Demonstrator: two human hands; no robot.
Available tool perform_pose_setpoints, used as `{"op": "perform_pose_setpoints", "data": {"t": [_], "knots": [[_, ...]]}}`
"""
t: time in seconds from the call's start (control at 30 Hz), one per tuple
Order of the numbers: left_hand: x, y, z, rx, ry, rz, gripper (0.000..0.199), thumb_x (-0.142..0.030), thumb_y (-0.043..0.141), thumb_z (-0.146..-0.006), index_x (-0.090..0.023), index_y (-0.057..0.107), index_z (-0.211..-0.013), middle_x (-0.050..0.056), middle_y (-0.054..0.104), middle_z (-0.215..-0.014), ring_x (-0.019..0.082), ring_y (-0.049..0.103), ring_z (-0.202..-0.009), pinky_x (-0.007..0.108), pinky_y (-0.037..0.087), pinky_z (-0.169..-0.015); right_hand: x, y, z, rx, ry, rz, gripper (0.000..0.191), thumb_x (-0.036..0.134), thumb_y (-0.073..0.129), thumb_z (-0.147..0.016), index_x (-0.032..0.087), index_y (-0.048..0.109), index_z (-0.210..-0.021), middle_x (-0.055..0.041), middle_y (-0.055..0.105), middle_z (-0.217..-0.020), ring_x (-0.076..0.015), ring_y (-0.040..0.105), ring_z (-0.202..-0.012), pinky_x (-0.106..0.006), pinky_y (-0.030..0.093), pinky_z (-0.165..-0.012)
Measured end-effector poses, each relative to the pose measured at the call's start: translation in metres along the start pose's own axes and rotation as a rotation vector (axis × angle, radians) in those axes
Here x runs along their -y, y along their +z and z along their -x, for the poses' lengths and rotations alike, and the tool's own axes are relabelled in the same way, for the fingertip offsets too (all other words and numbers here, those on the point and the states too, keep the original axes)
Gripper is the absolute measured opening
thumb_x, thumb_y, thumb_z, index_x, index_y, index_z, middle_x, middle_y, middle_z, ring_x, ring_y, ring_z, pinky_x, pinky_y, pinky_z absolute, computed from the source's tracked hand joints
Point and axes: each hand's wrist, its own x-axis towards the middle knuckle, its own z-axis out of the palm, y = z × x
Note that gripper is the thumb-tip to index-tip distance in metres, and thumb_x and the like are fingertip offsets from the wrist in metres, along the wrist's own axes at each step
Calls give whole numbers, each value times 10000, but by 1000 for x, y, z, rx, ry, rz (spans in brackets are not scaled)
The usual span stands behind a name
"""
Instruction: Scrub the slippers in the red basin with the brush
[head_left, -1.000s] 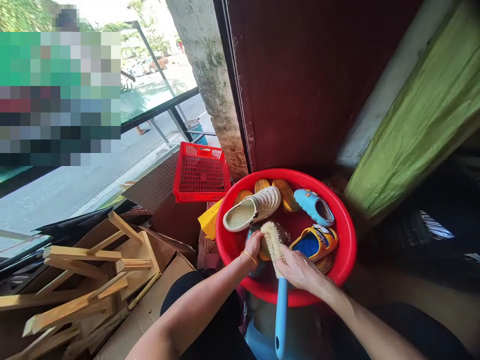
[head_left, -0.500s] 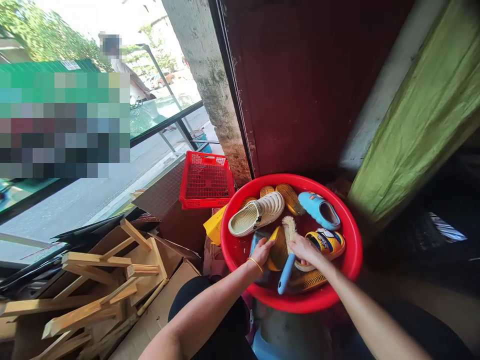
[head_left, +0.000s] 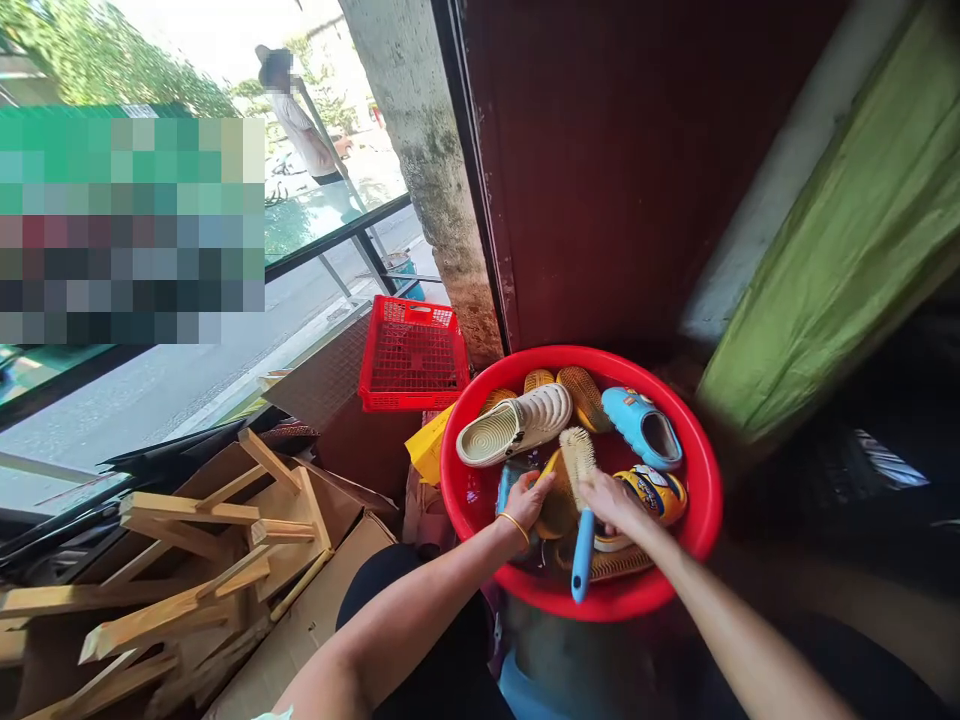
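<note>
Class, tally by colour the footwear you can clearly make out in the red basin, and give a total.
Cream clog: 1
Sky-blue slide: 1
Yellow-and-blue sandal: 1
Amber-yellow shoes: 5
Total: 8
A blue shape under the left hand is too hidden to count.

A blue-handled scrub brush [head_left: 582,550], pale bristles up, stands just beside a yellow slipper [head_left: 556,510] inside a red plastic basin [head_left: 600,608].
</note>
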Motion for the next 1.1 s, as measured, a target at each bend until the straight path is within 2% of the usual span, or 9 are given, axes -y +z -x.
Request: {"op": "perform_pose_setpoints", "data": {"t": [0.07,0.13,0.3,0.53,0.77,1.1], "knots": [[-4,0,7,35,-58,11,557,-411,889,-699,-200,666,-1163,72,752,-956,224,715,-874,323,564,-807,-9,-5,-13,21,54,-60,446,352,338,-1019,90,670,-1161,-154,754,-855,-205,683,-557,-286,468,-532],[-8,-1,11,51,-83,21,616,-382,894,-679,-204,645,-1214,65,752,-958,214,714,-856,315,557,-800,-15,-5,-19,-2,74,-96,450,363,357,-1013,92,687,-1153,-159,750,-824,-217,677,-540,-304,487,-522],[-11,-5,11,55,-94,-7,588,-399,873,-671,-221,664,-1190,56,751,-979,221,710,-893,314,552,-817,-15,-2,-19,-36,103,-120,437,356,372,-1001,109,688,-1173,-159,750,-820,-217,657,-510,-315,495,-490],[-8,-5,7,57,-92,-5,537,-338,842,-726,-205,667,-1216,81,756,-1054,204,711,-896,305,564,-825,-14,-3,-15,-27,93,-83,418,381,404,-1008,98,665,-1172,-147,755,-850,-167,635,-476,-264,458,-484],[-9,-6,9,70,-90,-74,671,-390,865,-711,-184,624,-1303,83,759,-1023,201,714,-884,304,562,-832,-12,-1,-13,-43,67,-8,387,359,397,-1012,125,647,-1192,-143,761,-987,-141,658,-507,-242,449,-522],[-9,-5,7,67,-84,-119,694,-440,860,-722,-195,622,-1325,90,758,-1042,220,719,-920,317,572,-832,-15,4,-13,-48,4,38,382,356,417,-1006,121,659,-1184,-151,770,-994,-144,673,-543,-245,466,-572]]}}
